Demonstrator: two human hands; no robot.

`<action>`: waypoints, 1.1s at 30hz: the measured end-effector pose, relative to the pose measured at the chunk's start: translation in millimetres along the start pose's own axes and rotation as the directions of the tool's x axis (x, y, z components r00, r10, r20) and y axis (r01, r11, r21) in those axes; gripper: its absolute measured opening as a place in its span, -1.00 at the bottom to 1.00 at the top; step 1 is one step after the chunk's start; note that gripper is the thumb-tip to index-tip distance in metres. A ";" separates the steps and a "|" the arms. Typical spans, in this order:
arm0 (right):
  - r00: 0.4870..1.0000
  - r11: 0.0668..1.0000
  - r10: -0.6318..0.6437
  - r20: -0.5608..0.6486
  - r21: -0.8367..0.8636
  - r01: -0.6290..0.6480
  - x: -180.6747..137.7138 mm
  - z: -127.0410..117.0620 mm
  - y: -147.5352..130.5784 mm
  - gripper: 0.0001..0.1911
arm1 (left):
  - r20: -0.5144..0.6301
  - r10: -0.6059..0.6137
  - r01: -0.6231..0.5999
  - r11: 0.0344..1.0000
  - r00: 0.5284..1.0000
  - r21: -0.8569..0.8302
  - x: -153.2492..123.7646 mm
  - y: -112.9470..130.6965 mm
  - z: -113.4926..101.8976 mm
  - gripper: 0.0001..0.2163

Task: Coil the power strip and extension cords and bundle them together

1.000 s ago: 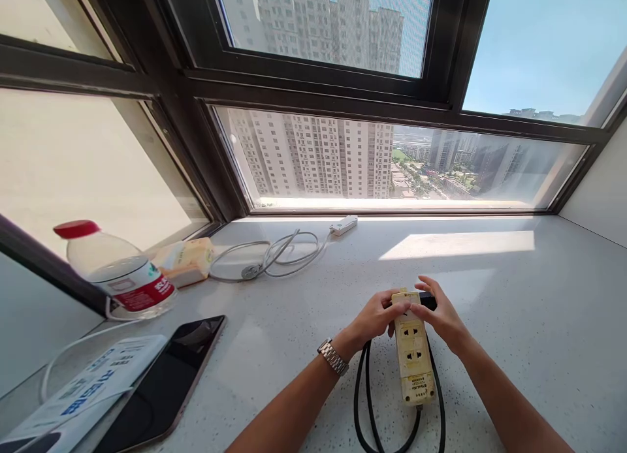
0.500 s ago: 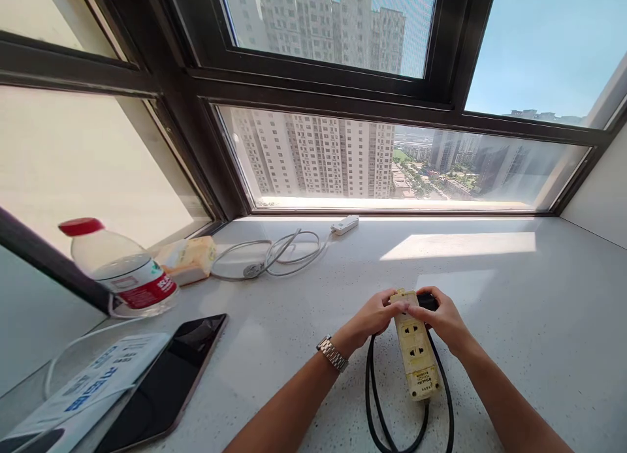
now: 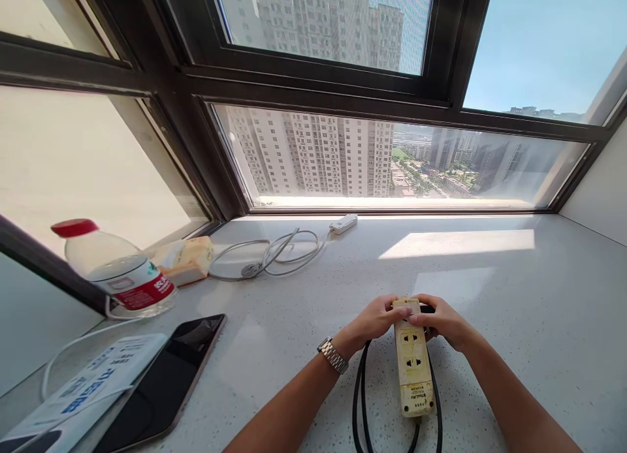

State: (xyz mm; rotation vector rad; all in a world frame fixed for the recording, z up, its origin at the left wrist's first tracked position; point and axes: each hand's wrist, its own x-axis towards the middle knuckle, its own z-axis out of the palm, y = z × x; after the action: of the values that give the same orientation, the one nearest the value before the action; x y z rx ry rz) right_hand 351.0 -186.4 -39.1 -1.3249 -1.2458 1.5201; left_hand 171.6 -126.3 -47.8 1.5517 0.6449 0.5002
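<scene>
A yellowed power strip (image 3: pixel 413 361) lies lengthwise on the white speckled counter (image 3: pixel 514 296), its black cable (image 3: pixel 361 401) looping on both sides. My left hand (image 3: pixel 377 319) grips the strip's far end from the left, a metal watch on its wrist. From the right, my right hand (image 3: pixel 441 321) closes over the same end, pressing a black plug (image 3: pixel 428 309) that is mostly hidden under its fingers.
At left stand a water bottle (image 3: pixel 115 273) with a red cap, a yellowish packet (image 3: pixel 189 260), a dark tablet (image 3: pixel 161 381) and a printed sheet (image 3: pixel 83 388). A white extension strip (image 3: pixel 343 224) with a coiled grey cable (image 3: pixel 274 254) lies near the window.
Both hands stayed on the far end of the power strip. My right hand's fingers have lowered flatter over the black plug, and the strip shifted slightly.
</scene>
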 end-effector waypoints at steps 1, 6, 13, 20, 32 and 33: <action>1.000 1.000 0.017 -0.006 0.024 -0.017 2.0 0.5 1.9 -0.45 | -0.019 -0.014 0.014 1.000 1.000 0.011 0.7 -1.9 -0.3 -0.52; 0.997 0.992 0.030 -0.076 0.124 -0.020 11.3 1.5 11.7 -0.45 | -0.149 -0.180 0.191 0.980 0.972 0.059 -1.6 -1.5 -5.0 -0.42; 0.839 0.933 0.044 -0.542 0.322 0.159 24.9 -39.1 15.0 -0.46 | -0.386 -0.241 0.228 0.970 0.891 -0.080 2.7 -3.3 -20.3 -0.42; -0.008 0.818 0.125 -0.992 0.098 0.567 22.0 -136.5 30.9 -0.51 | -0.482 -0.192 0.196 0.980 0.855 -0.043 2.4 -5.4 -28.7 -0.50; -0.473 0.950 0.262 -0.841 0.139 0.280 -103.9 -289.6 70.7 -0.49 | -0.467 -0.201 0.189 0.979 0.861 -0.073 5.0 -8.9 -29.7 -0.65; -0.471 0.961 0.258 -0.843 0.173 0.216 -104.5 -294.3 73.1 -0.37 | -0.468 -0.199 0.189 0.980 0.861 -0.070 4.9 -8.5 -29.7 -0.67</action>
State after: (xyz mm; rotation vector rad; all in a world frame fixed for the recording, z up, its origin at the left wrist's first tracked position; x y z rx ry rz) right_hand 663.0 -248.0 -80.7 -1.6372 0.3942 -0.1684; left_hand 154.8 -100.7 -54.0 1.3281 1.1569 0.7391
